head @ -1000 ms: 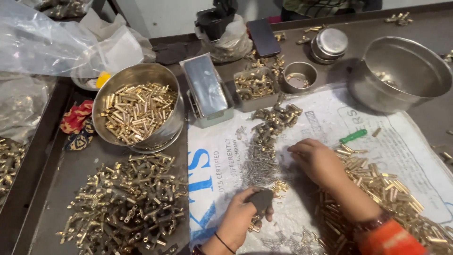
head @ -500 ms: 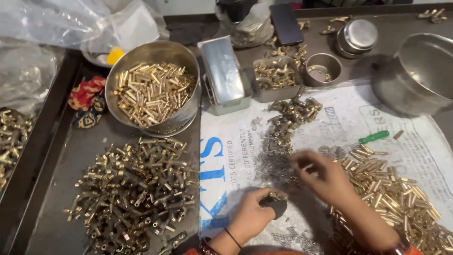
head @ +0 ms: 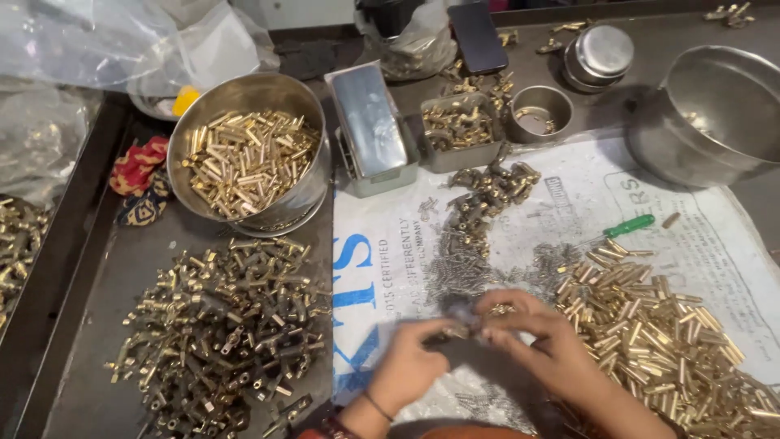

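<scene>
My left hand [head: 410, 366] and my right hand [head: 540, 337] meet low in the middle of the view, over a white printed sack [head: 390, 268] spread on the table. Between their fingertips sits a small brass part [head: 459, 329] together with a dark piece; motion blur hides the detail. Just beyond my fingers lies a strip of small grey screws [head: 463, 264]. A heap of brass tubes [head: 666, 333] spreads to the right of my right hand. A pile of darker brass fittings [head: 219, 325] lies to the left of my left hand.
A steel bowl of brass tubes [head: 248, 158] stands at the back left, beside a steel box [head: 370, 130] and a small tray of fittings [head: 459, 130]. A large steel basin [head: 715, 114], a small cup [head: 543, 114], a green-handled screwdriver [head: 626, 226], a phone [head: 478, 36] and plastic bags [head: 97, 49] surround them.
My hands have come together at the centre, the right moving left toward the left one. The camera has tilted so the table's things sit higher and closer.
</scene>
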